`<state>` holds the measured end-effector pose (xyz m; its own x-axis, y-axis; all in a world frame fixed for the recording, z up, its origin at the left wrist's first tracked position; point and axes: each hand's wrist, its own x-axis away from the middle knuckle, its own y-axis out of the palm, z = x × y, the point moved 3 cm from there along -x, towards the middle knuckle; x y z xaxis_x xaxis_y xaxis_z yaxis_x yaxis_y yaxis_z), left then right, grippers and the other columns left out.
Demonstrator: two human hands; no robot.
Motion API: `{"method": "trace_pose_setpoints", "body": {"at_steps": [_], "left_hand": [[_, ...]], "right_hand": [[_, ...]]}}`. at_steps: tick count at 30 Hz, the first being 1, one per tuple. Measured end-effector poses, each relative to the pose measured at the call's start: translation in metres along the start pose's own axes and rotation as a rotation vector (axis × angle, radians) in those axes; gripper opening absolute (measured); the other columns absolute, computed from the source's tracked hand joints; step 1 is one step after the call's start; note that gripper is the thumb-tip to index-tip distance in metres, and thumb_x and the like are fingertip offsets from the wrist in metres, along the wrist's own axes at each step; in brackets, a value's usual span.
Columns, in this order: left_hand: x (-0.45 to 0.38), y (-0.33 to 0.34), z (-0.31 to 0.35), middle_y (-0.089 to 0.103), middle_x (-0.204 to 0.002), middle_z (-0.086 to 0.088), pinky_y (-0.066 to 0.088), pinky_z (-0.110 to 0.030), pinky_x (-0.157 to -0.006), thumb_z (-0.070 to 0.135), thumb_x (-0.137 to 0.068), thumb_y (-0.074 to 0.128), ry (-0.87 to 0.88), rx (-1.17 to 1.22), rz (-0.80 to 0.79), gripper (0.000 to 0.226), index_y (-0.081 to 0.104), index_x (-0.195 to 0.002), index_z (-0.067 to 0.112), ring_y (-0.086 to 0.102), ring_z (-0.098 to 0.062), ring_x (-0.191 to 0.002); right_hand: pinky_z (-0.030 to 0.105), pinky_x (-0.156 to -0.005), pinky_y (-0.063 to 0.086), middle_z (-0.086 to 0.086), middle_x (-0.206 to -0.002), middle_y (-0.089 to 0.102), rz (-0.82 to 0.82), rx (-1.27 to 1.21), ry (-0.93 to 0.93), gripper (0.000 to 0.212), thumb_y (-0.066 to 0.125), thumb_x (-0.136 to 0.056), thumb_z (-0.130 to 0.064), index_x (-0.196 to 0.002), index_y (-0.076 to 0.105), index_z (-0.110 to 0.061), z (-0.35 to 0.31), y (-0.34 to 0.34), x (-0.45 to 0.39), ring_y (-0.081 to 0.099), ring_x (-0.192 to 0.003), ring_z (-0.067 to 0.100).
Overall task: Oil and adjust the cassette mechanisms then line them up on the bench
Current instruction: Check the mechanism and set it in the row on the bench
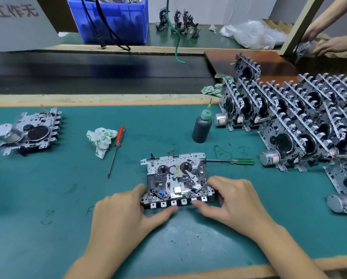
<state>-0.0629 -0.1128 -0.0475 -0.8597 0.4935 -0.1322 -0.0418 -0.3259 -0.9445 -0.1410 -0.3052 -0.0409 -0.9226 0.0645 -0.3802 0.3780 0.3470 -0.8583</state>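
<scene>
Currently, a cassette mechanism [176,178] near the bench's [48,198] front edge is grasped by the left hand [126,210] and right hand [233,200].

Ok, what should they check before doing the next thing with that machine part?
1. Both hands on the mechanism: ok, left hand and right hand grip its near corners.
2. Oil bottle within reach: ok, upright behind it.
3. Screwdrivers handy: ok, red on the left, green touching the mechanism's right edge.
4. Already oiled: cannot tell.
5. Rag nearby: ok.
6. Room in the rows: cannot tell.
</scene>
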Motion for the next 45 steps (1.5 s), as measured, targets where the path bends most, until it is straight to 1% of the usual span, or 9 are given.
{"method": "trace_pose_setpoints", "body": {"at_steps": [3,7,13,19,24,28,32,38,45], "left_hand": [[-0.001,0.003,0.001,0.043,-0.032,-0.001,0.039,-0.026,-0.037,0.082,-0.054,0.039,0.012,0.015,0.067,0.065,0.048,-0.049,0.017,0.050,-0.025,-0.033],[-0.004,0.002,0.001,0.040,-0.030,-0.003,0.037,-0.025,-0.036,0.079,-0.054,0.043,0.020,0.046,0.090,0.062,0.050,-0.047,0.017,0.048,-0.025,-0.030],[-0.007,0.005,-0.002,0.037,-0.031,0.000,0.032,-0.024,-0.034,0.081,-0.056,0.047,0.178,0.107,0.146,0.059,0.026,-0.058,0.025,0.044,-0.022,-0.028],[-0.009,0.008,0.000,0.035,-0.030,-0.001,0.029,-0.021,-0.036,0.073,-0.058,0.051,0.142,0.101,0.170,0.056,0.043,-0.047,0.018,0.043,-0.023,-0.027],[-0.009,0.008,-0.007,0.036,-0.032,0.002,0.037,-0.029,-0.030,0.074,-0.057,0.053,0.291,0.124,0.134,0.061,0.040,-0.049,0.015,0.042,-0.017,-0.029],[-0.008,0.006,-0.006,0.036,-0.033,0.004,0.037,-0.025,-0.031,0.070,-0.056,0.055,0.335,0.151,0.130,0.053,0.036,-0.053,0.021,0.041,-0.016,-0.029],[-0.006,0.005,-0.004,0.036,-0.036,0.006,0.033,-0.017,-0.035,0.069,-0.057,0.058,0.462,0.154,0.125,0.053,0.022,-0.071,0.033,0.040,-0.013,-0.031],[-0.007,0.005,-0.006,0.037,-0.036,0.008,0.032,-0.018,-0.035,0.066,-0.059,0.056,0.443,0.119,0.125,0.049,0.041,-0.057,0.020,0.040,-0.014,-0.030],[-0.007,0.006,-0.008,0.036,-0.035,0.006,0.030,-0.018,-0.036,0.064,-0.063,0.057,0.458,0.108,0.163,0.050,0.035,-0.054,0.020,0.038,-0.015,-0.030]], "right_hand": [[0.023,-0.040,0.030,-0.014,-0.054,0.026,-0.010,-0.006,-0.019,0.045,0.054,-0.072,-0.056,-0.056,0.041,-0.016,0.000,0.000,0.001,0.026,-0.045,0.010],[0.022,-0.043,0.027,-0.016,-0.053,0.029,-0.036,-0.019,-0.054,0.043,0.059,-0.067,-0.061,-0.058,0.037,-0.024,0.000,0.000,0.003,0.025,-0.047,0.002],[0.019,-0.042,0.024,-0.015,-0.052,0.031,-0.009,-0.016,-0.026,0.042,0.056,-0.072,-0.056,-0.061,0.031,-0.024,0.003,0.003,0.002,0.029,-0.043,0.006],[0.020,-0.045,0.026,-0.016,-0.055,0.031,-0.069,-0.047,-0.040,0.048,0.059,-0.066,-0.064,-0.063,0.034,-0.023,0.004,0.001,0.004,0.031,-0.046,0.005],[0.024,-0.039,0.033,-0.010,-0.053,0.036,-0.081,0.010,-0.038,0.047,0.052,-0.076,-0.058,-0.058,0.042,-0.016,0.006,0.005,0.004,0.032,-0.044,0.011],[0.026,-0.042,0.034,-0.005,-0.054,0.041,-0.104,0.029,-0.008,0.049,0.053,-0.072,-0.063,-0.063,0.039,-0.017,0.006,0.006,0.005,0.039,-0.045,0.019],[0.028,-0.040,0.036,-0.002,-0.050,0.039,-0.046,0.018,0.044,0.053,0.056,-0.069,-0.065,-0.060,0.034,-0.017,0.006,0.005,0.005,0.039,-0.041,0.021],[0.027,-0.037,0.035,0.001,-0.045,0.037,0.001,0.035,0.055,0.053,0.054,-0.070,-0.062,-0.053,0.040,-0.013,0.004,0.008,0.005,0.037,-0.038,0.021],[0.026,-0.039,0.038,-0.001,-0.051,0.041,-0.083,0.012,-0.046,0.050,0.052,-0.076,-0.056,-0.058,0.045,-0.010,0.012,0.005,0.007,0.038,-0.043,0.021]]}}
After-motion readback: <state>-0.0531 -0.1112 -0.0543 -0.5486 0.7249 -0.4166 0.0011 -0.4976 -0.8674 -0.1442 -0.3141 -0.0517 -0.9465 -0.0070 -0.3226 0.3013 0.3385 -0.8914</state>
